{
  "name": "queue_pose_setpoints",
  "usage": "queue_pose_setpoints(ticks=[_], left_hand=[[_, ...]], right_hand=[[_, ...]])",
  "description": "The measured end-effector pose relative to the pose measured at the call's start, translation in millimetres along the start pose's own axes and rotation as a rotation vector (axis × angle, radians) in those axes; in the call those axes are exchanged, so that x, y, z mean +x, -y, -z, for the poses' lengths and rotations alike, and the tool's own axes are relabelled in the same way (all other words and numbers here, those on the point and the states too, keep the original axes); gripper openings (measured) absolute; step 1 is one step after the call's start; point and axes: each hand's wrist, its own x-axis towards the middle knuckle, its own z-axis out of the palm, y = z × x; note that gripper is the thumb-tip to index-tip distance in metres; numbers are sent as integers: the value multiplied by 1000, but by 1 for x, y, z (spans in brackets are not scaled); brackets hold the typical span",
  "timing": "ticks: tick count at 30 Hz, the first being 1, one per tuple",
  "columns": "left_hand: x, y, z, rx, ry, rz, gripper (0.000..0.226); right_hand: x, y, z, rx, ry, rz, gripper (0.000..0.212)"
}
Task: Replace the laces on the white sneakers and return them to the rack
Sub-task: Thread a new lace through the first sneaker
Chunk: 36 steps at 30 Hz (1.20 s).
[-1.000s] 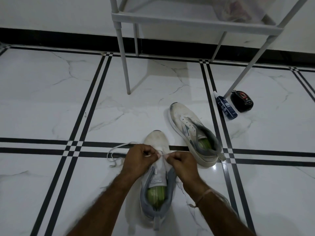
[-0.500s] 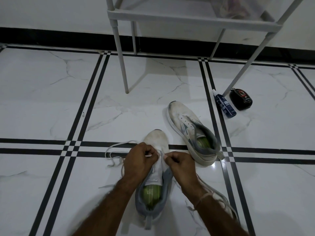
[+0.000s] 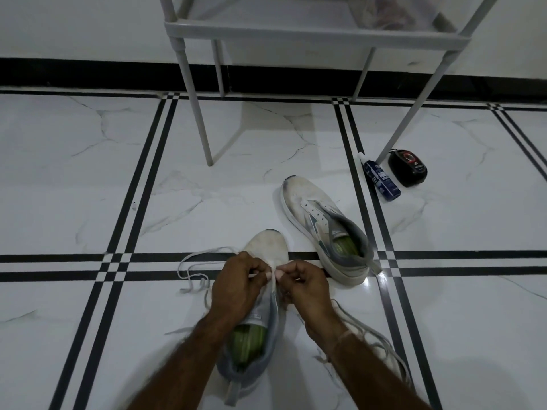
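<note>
Beneath us a glossy white marble-look floor (image 3: 88, 173), paired black stripes (image 3: 44, 258) crossing it, ahead of us a white wall (image 3: 74, 25), a black skirting band (image 3: 88, 72) at its foot, a grey rack (image 3: 296, 35) on thin legs (the light dim and cool), a bright glint (image 3: 381, 278) on the tiles

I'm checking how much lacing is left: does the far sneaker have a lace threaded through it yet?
No; on the far sneaker every visible eyelet is bare.
</note>
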Motion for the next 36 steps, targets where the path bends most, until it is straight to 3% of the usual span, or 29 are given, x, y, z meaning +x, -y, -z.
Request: queue_pose_setpoints(ticks=[6,8,10,11,12,13,15,17,20,22,24,26,27,29,33,35,36], left_hand=[[-1,2,-1,-16,16,6,3],[-1,3,1,-48,14,-1,7],[-1,8,3,-111,5,10,16],[-2,8,3,-146,5,13,17],[-2,8,4,-170,8,11,15],[-2,8,4,-172,8,-5,11],[-2,8,2,-119,-14,-45,4],[-1,10,-1,-44,-35,-50,4],[-1,16,-3,17,-38,-35,9],[-2,17,0,24,-43,-22,9],[-5,13,4,33,-92,6,17],[-9,8,8,68,-131,31,28],[-9,8,8,79,-148,28,34],[-9,8,8,71,-166,11,45],[-10,5,2,-27,-199,62,61],[-13,4,2,-54,-200,91,67],[-13,5,3,-73,-190,105,71]], right_hand=[[-1,-5,-7,-408,-69,222,20],[3,17,-1,-82,-77,119,23],[10,48,18,473,-84,-23,19],[13,61,31,642,-101,-27,20],[17,66,42,633,-115,26,20],[19,67,49,464,-118,136,19],[16,56,43,-104,-18,380,16],[19,29,30,-498,118,427,17],[20,5,11,-606,127,370,21],[13,18,9,-330,83,308,24],[11,55,24,286,54,120,22],[15,85,52,625,7,48,25],[18,93,63,562,-6,82,25],[16,89,59,104,45,223,17],[12,32,20,-529,185,254,33],[14,20,9,-601,153,288,31],[14,23,7,-489,139,264,29]])
